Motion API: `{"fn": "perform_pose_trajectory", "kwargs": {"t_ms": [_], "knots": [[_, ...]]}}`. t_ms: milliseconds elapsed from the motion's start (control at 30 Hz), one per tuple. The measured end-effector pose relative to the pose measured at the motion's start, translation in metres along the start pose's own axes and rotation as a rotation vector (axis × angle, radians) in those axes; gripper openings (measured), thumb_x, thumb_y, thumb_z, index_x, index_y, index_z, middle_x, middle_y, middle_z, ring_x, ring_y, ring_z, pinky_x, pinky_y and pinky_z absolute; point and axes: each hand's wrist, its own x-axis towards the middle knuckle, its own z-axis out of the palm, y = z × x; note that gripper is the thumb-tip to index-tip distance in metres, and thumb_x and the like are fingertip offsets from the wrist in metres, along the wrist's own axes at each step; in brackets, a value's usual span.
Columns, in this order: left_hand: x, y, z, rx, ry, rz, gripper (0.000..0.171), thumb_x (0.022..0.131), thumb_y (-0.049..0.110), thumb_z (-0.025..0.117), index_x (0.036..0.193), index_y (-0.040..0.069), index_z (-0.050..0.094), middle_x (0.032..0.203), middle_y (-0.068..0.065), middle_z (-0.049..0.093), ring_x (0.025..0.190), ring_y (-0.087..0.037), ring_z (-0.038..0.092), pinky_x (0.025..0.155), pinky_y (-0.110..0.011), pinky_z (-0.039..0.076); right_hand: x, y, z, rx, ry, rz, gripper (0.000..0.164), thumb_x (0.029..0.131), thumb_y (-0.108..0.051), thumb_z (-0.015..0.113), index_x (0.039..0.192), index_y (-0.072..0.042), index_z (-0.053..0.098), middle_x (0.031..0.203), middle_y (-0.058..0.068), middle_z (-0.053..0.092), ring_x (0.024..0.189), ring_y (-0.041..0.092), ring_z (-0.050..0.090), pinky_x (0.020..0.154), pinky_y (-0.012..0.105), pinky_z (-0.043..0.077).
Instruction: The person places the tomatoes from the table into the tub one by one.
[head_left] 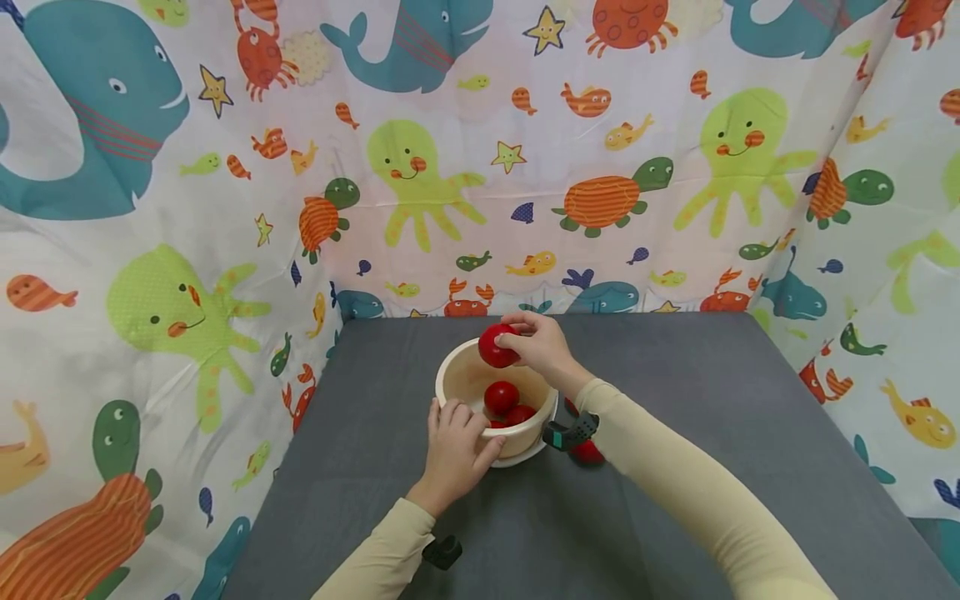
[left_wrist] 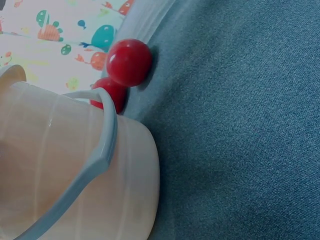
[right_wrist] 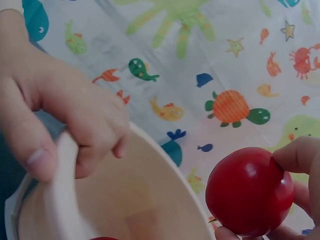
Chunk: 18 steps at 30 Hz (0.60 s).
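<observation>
A cream bucket [head_left: 459,375] with a pale handle [left_wrist: 106,142] stands on the table. My left hand [head_left: 457,446] grips its near rim, thumb on one side of the wall and fingers on the other, as the right wrist view shows. My right hand [head_left: 543,346] holds a shiny red ball [head_left: 497,346] over the bucket's far side, pinched between thumb and fingers. Inside the bucket lie several more red balls [head_left: 501,398]. The left wrist view shows the bucket wall and handle but not clearly the left hand.
Two red balls [left_wrist: 129,62] lie on the grey table [head_left: 367,467] just right of the bucket, partly hidden by the right forearm in the head view. A curtain [head_left: 480,192] printed with sea animals hangs behind the table and along both sides.
</observation>
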Motion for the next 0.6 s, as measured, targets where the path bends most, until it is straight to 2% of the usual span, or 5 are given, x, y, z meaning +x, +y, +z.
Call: {"fn": "perform_pose_trajectory", "kwargs": {"t_ms": [100,367,600], "knots": [[0.0,-0.001,0.0,-0.004,-0.001,0.001,0.026,0.094,0.043,0.063,0.093,0.017,0.065,0.095,-0.004,0.062,0.116,-0.029,0.054,0.111,-0.074,0.031,-0.001,0.006,0.009,-0.033,0.003,0.012,0.042,0.092,-0.018,0.072,0.133,-0.012,0.063,0.131,0.017,0.065,0.117,0.035,0.064,0.092,0.046,0.06],[-0.001,-0.003,0.003,0.016,0.02,0.022,0.026,0.093,0.043,0.064,0.092,0.017,0.065,0.095,-0.004,0.063,0.114,-0.03,0.055,0.11,-0.075,0.032,-0.004,0.021,0.029,-0.075,-0.019,0.079,0.04,0.089,-0.02,0.074,0.128,-0.015,0.066,0.127,0.014,0.067,0.115,0.033,0.063,0.091,0.049,0.06],[-0.001,-0.003,0.004,0.026,0.03,0.034,0.027,0.093,0.044,0.063,0.092,0.017,0.065,0.094,-0.004,0.062,0.11,-0.028,0.054,0.109,-0.075,0.033,-0.003,0.031,0.041,-0.148,-0.045,0.088,0.038,0.088,-0.021,0.076,0.125,-0.015,0.068,0.128,0.014,0.067,0.117,0.034,0.063,0.087,0.047,0.062]]}}
